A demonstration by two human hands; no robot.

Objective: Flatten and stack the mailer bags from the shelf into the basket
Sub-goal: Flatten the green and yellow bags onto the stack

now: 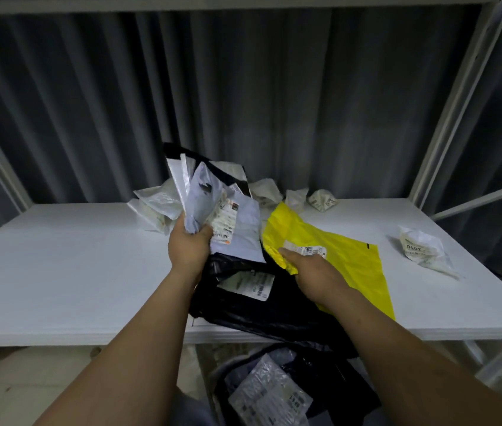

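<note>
My left hand [188, 245] grips a bunch of mailer bags [212, 207], grey-white and black ones with shipping labels, held upright above the white shelf [74, 272]. A large black mailer [252, 299] hangs from the bunch over the shelf's front edge. My right hand [308, 272] pinches the near corner of a yellow mailer [345, 259] that lies flat on the shelf to the right. Below the shelf edge stands the basket [222, 373], holding black and clear mailers [271, 392].
Crumpled white bags [157, 204] lie at the back of the shelf, with more [322, 199] to the right and one [421, 247] near the right side. A grey curtain hangs behind. Metal shelf posts [458, 103] frame the right side.
</note>
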